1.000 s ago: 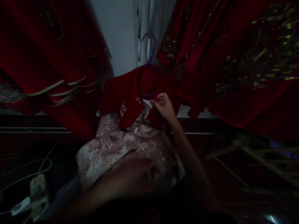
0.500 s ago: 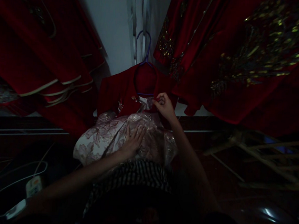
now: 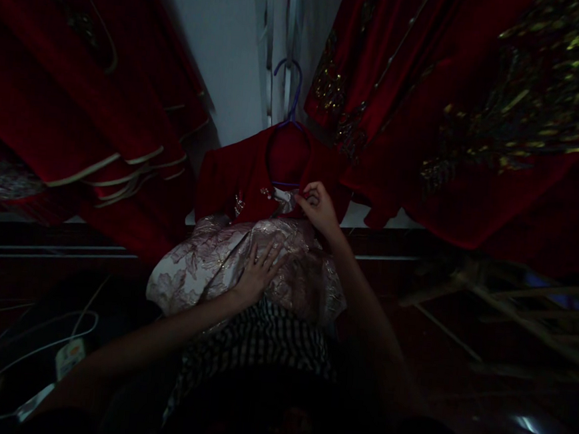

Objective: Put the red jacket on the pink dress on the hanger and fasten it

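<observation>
A short red jacket (image 3: 230, 169) with small beaded ornaments hangs on a purple hanger (image 3: 296, 94). Below it spreads a pale pink and white floral brocade cloth (image 3: 185, 269) with a metallic sheen, over my lap. My left hand (image 3: 257, 275) lies flat on this brocade, fingers spread. At the jacket's front opening, my right hand (image 3: 318, 206) pinches the red edge between thumb and forefinger. A bit of the shiny pale cloth shows in the opening beside those fingertips. The dim light hides finer detail.
Red garments (image 3: 92, 108) with pale trim hang at the left. Another red garment (image 3: 451, 203) with gold sequins hangs at the right. A wooden rack-like frame (image 3: 504, 294) stands lower right. A white cable (image 3: 12, 356) loops beside a pale device (image 3: 69, 355) lower left.
The whole view has shifted slightly, so things appear a little farther right. My left hand stays on the brocade and my right hand keeps its pinch at the jacket edge.
</observation>
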`<state>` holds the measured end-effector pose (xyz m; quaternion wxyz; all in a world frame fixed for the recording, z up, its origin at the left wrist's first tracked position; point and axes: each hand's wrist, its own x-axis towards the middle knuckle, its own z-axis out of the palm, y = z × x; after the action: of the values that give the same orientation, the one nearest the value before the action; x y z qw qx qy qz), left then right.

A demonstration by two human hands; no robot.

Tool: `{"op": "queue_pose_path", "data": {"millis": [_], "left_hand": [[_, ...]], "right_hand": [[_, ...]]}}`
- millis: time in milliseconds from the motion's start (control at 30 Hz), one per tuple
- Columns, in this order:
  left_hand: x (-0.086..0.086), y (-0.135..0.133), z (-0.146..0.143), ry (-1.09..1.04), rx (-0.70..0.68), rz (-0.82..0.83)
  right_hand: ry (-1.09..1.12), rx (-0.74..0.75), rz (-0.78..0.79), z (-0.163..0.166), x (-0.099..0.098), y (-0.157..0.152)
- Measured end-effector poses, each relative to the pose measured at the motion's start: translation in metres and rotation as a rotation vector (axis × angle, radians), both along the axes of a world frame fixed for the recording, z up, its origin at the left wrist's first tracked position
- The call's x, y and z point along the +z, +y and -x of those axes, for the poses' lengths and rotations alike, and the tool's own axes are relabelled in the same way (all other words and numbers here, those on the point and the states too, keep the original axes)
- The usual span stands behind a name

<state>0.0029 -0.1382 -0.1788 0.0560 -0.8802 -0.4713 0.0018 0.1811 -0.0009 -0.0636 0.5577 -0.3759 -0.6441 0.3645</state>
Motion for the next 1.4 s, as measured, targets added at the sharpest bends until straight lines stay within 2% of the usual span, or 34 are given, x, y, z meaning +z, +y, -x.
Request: {"op": "queue_pose_path", "data": {"millis": [133, 233, 333, 433, 700, 833, 933, 1000, 1067, 1100, 1167, 1233, 1333, 1400], "left_hand": [[0.000, 0.012, 0.003, -0.049, 0.039, 0.050], [0.002, 0.022, 0.002, -0.112, 0.074, 0.158], [0.021, 0.037, 0.001, -0.170, 0.206, 0.259], [0.046, 0.043, 0.002, -0.224, 0.322, 0.283], [0.090, 0.018, 0.036, -0.486, 0.286, 0.253], [0.130, 0.010, 0.037, -0.548, 0.179, 0.201], [0.175, -0.008, 0.031, -0.617, 0.012, 0.174], [0.206, -0.026, 0.027, -0.627, -0.026, 0.135], [0.228, -0.047, 0.024, -0.577, -0.048, 0.226], [0.233, -0.057, 0.021, -0.529, -0.054, 0.314], [0.225, -0.072, 0.015, -0.402, -0.066, 0.545], [0.195, -0.079, 0.004, -0.272, -0.069, 0.781], [0.120, -0.068, -0.019, -0.300, 0.055, 0.993], [0.068, -0.052, -0.034, -0.474, 0.158, 1.107]], "right_hand": [[0.002, -0.003, -0.006, -0.001, -0.004, 0.001], [0.000, -0.015, -0.009, 0.002, -0.004, 0.000], [-0.018, -0.020, 0.000, 0.003, -0.001, -0.002], [-0.028, -0.014, 0.014, 0.002, 0.002, -0.002], [-0.015, 0.048, 0.019, 0.003, 0.017, -0.007], [-0.055, 0.076, -0.022, -0.002, 0.028, -0.006], [-0.069, 0.094, -0.056, -0.009, 0.035, -0.004], [-0.088, 0.105, -0.066, -0.012, 0.039, -0.003], [-0.109, 0.109, -0.068, -0.014, 0.040, -0.002], [-0.120, 0.107, -0.067, -0.014, 0.039, -0.002], [-0.138, 0.100, -0.069, -0.012, 0.036, -0.002], [-0.153, 0.090, -0.068, -0.008, 0.032, -0.001], [-0.161, 0.078, -0.065, -0.001, 0.025, 0.002], [-0.166, 0.056, -0.074, 0.004, 0.021, 0.004]]}}
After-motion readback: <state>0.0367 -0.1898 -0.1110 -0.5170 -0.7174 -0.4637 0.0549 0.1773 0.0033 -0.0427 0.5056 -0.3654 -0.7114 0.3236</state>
